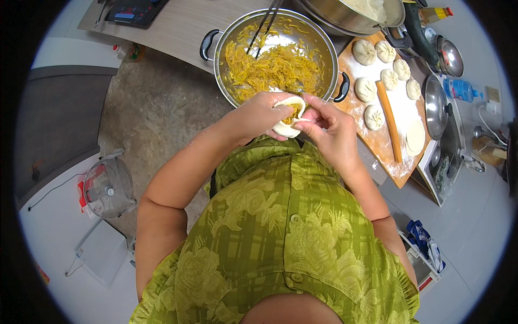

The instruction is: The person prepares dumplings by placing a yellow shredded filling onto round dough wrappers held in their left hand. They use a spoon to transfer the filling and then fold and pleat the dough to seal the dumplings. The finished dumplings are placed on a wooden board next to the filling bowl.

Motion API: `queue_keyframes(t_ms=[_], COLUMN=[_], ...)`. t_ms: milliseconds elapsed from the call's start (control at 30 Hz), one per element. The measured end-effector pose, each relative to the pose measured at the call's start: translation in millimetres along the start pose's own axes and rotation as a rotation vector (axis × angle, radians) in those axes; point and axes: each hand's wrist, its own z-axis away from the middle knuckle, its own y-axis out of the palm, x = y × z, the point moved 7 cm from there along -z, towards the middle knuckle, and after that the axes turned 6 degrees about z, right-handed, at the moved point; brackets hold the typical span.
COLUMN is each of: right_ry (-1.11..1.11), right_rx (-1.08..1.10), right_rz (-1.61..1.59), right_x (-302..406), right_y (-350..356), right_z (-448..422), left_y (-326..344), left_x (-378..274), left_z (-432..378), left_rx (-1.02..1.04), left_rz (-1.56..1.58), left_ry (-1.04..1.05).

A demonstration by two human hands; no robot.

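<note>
A round dough wrapper (285, 130) with shredded yellow filling (292, 115) inside rests in my left hand (259, 114), whose thumb presses on the filling. My right hand (332, 125) pinches the wrapper's edge on the right, where a small fold shows. The top of the wrapper is still open. Just beyond both hands stands a steel two-handled pan (220, 79) holding more of the shredded filling (279, 67). Dark chopsticks (262, 30) lean in it, tips in the filling.
On the right, a floured wooden board (344, 103) bears several pleated buns (366, 90), a rolling pin (389, 121) and flat wrappers (415, 137). A steel steamer pot (356, 20) stands behind. A pot lid (436, 107) leans near the sink (447, 166). An induction cooker (131, 12) sits far left.
</note>
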Motion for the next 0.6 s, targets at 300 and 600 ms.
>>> queue_keyframes(t_ms=[300, 600], right_ry=[-0.546, -0.223], right_rx=[-0.001, 0.156], right_rz=[0.422, 0.199], right_x=[35, 39], right_y=[7, 3], right_z=[6, -2], left_y=[4, 6], left_x=[0, -8], left_z=[0, 2], left_rx=[0.012, 0.205], left_rz=[-0.087, -0.171], left_ry=[-0.029, -0.100])
